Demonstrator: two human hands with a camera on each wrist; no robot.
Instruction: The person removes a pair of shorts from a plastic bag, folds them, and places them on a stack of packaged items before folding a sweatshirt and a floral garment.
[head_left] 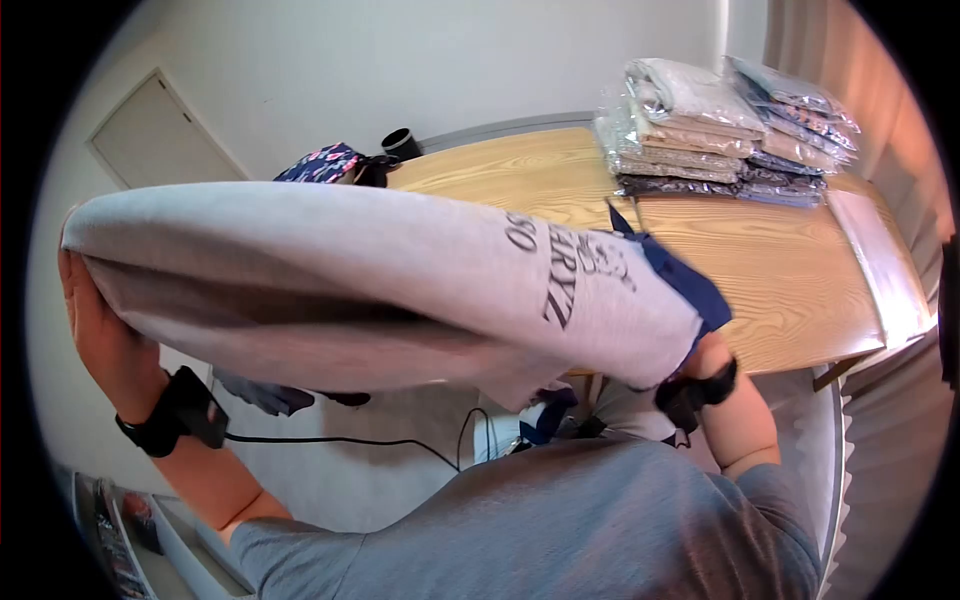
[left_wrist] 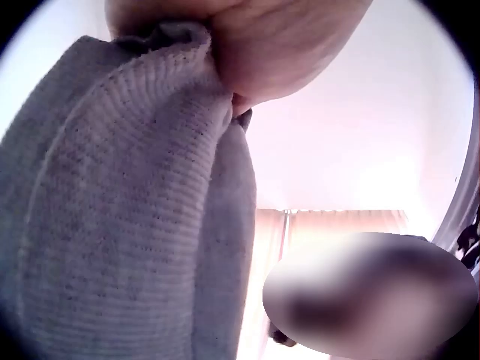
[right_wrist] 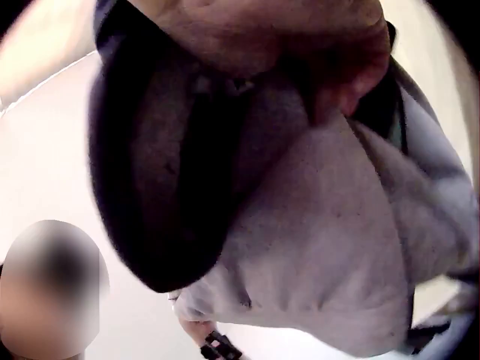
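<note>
- The left hand grips the left end of a pale grey garment; cloth is bunched up against the palm, and the fingertips are hidden in it.
- The right hand has its fingers closed on the garment's other end, beside the navy collar; exactly how the fingers lie is too dark to tell.
- Between the two hands the garment is stretched sideways in the air, in front of and partly covering the near left part of the tabletop. Dark lettering and a line drawing show near the collar.
- A black device is strapped to each wrist; a cable runs from the left one.
- Stacks of folded clothes in clear plastic stand by the tabletop's far right corner.
- A clear sheet lies along its right edge.
- Toward its far left corner are a black cylinder and a navy patterned item.
</note>
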